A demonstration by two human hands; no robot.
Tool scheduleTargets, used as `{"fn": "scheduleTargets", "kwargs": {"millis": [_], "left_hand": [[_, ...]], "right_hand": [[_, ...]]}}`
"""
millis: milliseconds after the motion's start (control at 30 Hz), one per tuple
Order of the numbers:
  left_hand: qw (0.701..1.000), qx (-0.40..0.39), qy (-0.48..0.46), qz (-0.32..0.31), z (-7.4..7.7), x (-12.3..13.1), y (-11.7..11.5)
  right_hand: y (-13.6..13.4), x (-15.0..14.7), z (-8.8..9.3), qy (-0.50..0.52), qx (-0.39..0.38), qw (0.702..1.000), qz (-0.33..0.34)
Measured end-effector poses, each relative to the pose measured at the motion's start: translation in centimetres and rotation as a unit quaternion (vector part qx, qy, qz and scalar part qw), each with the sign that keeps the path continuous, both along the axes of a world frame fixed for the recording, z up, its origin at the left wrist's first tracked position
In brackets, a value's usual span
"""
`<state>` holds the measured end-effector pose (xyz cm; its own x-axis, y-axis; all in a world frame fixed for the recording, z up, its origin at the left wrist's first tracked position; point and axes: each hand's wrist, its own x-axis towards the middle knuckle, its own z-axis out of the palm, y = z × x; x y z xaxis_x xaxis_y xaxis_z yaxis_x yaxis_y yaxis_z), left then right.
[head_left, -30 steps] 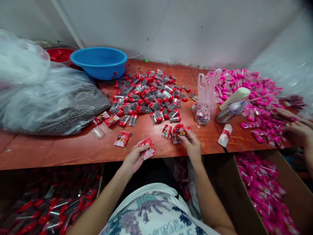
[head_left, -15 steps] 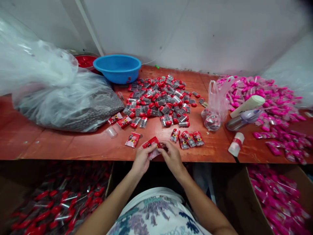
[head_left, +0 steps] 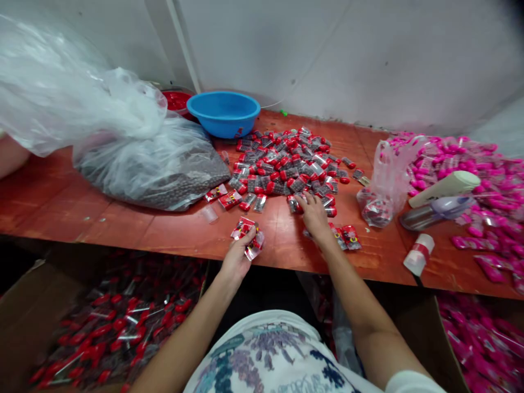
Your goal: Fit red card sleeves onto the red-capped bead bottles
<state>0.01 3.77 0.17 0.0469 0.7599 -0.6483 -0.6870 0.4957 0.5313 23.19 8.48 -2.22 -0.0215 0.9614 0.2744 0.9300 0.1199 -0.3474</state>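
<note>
My left hand [head_left: 238,254] is closed round a small red printed packet [head_left: 248,238] at the near edge of the red-brown table [head_left: 123,229]. My right hand [head_left: 313,214] reaches forward with fingers spread onto the near rim of a pile of red-capped clear tubes [head_left: 286,164]. Two red packets [head_left: 346,236] lie on the table just right of my right wrist. More red packets [head_left: 223,196] lie left of the pile.
A large clear bag of dark pellets [head_left: 135,158] fills the left. A blue basin [head_left: 224,112] stands at the back. To the right sit a small plastic bag [head_left: 382,188], a handheld sealer [head_left: 440,199], a white cap [head_left: 417,254] and pink tubes [head_left: 470,174]. Boxes of tubes [head_left: 106,322] stand below.
My right hand left the packet and moved forward to the tube pile. My left hand kept its packet. The view swung to the left.
</note>
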Motion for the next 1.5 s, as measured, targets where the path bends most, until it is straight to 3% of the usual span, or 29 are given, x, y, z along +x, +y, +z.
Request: {"fn": "scheduleTargets", "kwargs": {"millis": [167, 300, 367, 467, 567, 800, 967, 1100, 1300, 1500], "left_hand": [[0.998, -0.045, -0.049, -0.002, 0.0, -0.7, 0.1], [0.996, -0.053, -0.075, 0.006, -0.3, -0.8, 0.2], [0.995, -0.065, -0.078, 0.019, -0.3, -0.6, 0.3], [0.994, -0.067, -0.08, 0.033, -0.2, -0.3, 0.4], [0.994, -0.059, -0.077, 0.045, -0.4, 0.1, 0.4], [0.998, -0.007, -0.055, 0.039, -0.9, 0.8, 0.1], [0.998, -0.016, -0.042, 0.038, -0.6, 1.4, 0.0], [0.999, 0.014, -0.025, 0.019, -0.6, 1.6, -0.3], [0.992, 0.123, 0.029, -0.027, 0.1, 1.4, -0.9], [0.98, 0.175, 0.087, -0.025, 0.9, 1.5, -1.3]], "right_hand": [[1.1, -0.3, -0.9, -0.01, -0.033, 0.995, 0.098], [-1.6, -3.4, -0.8, 0.15, -0.006, 0.982, 0.115], [-3.5, -5.1, -0.5, 0.286, -0.019, 0.955, 0.08], [-6.0, -7.4, 0.1, 0.47, -0.098, 0.876, 0.038], [-7.5, -8.6, 0.7, 0.54, -0.153, 0.826, 0.05], [-8.8, -8.4, 0.8, 0.551, -0.164, 0.815, 0.072], [-9.6, -8.3, 0.8, 0.523, -0.169, 0.835, 0.042], [-9.8, -8.4, 1.1, 0.519, -0.163, 0.837, 0.058], [-9.9, -8.6, 0.7, 0.601, -0.137, 0.787, 0.019], [-10.3, -8.4, 1.0, 0.601, -0.149, 0.784, 0.039]]}}
